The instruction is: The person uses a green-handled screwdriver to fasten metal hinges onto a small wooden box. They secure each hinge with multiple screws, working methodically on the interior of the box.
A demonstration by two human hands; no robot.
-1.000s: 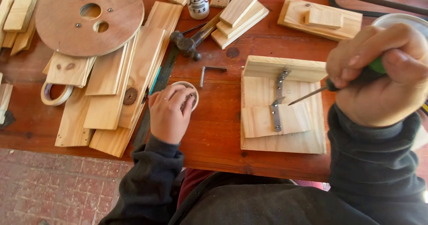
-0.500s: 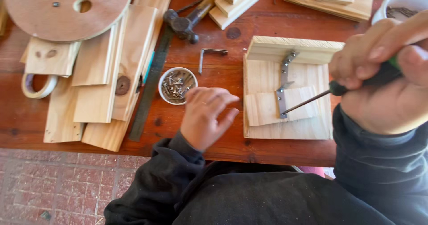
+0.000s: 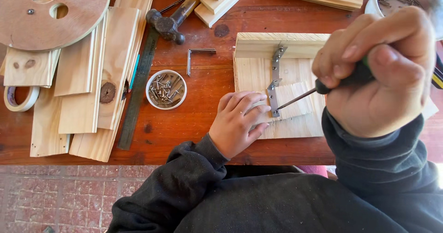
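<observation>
The work lay on a reddish-brown wooden table (image 3: 203,117), scuffed and marked with a dark knot, whose near edge met a floor of red brick pavers (image 3: 60,196). Pale pine boards (image 3: 92,80) were stacked along the left side beside a round plywood disc (image 3: 55,11) with holes, a roll of tape (image 3: 18,99), and a long steel ruler (image 3: 138,94). A hammer (image 3: 168,25) lay near the top, an L-shaped hex key (image 3: 196,57) below it, and a small white tub of screws (image 3: 166,89) just left of the workpiece. The wooden assembly (image 3: 258,66) sat at centre right on the table: a flat pine base with an upright strip along its far edge and 1 smaller block on top, joined by a bent grey metal bracket (image 3: 275,80) pierced with holes. The left hand (image 3: 237,122) rested flat on the smaller block, fingers spread, pressing it down beside the bracket. The right hand (image 3: 378,71) was closed tightly around the dark handle of a screwdriver (image 3: 300,96), whose thin shaft slanted down so its tip met the bracket's lower end.
</observation>
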